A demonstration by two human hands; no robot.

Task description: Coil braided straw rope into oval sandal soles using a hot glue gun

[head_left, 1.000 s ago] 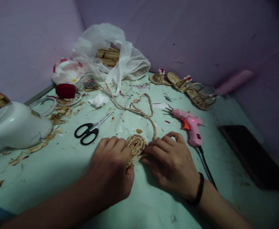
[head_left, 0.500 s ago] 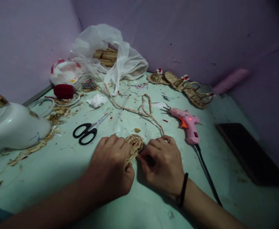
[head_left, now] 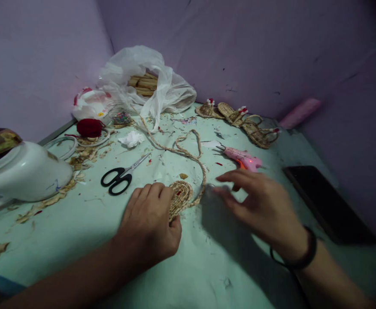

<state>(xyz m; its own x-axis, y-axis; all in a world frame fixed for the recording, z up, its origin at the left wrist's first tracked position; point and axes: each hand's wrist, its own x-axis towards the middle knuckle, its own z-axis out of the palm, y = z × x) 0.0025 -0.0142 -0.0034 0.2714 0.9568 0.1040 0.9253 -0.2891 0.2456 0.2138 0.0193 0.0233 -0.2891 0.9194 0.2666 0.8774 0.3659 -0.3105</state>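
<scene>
My left hand (head_left: 151,219) is closed around the left side of a coiled, oval piece of braided straw (head_left: 180,195) with a small red mark. From its lower right, a straw braid (head_left: 203,174) curves up and loops across the table to the back. My right hand (head_left: 255,206) is lifted off to the right of the coil, thumb and fingers apart, holding nothing. Just beyond it lies a pink glue gun (head_left: 242,158) with a lit red light; the hand hides its handle. Black-handled scissors (head_left: 123,176) lie left of the coil.
Small woven slippers (head_left: 236,113) line the back right. A plastic bag (head_left: 175,86) holding straw strips (head_left: 144,83) stands at the back, near red yarn (head_left: 89,128). A white ceramic vessel (head_left: 43,171) lies left among straw scraps. A dark phone-like slab (head_left: 326,201) is at right.
My right hand has let go of the braid beside the coil and moved right and up, opening its fingers. My left hand keeps its hold. The view has shifted slightly.
</scene>
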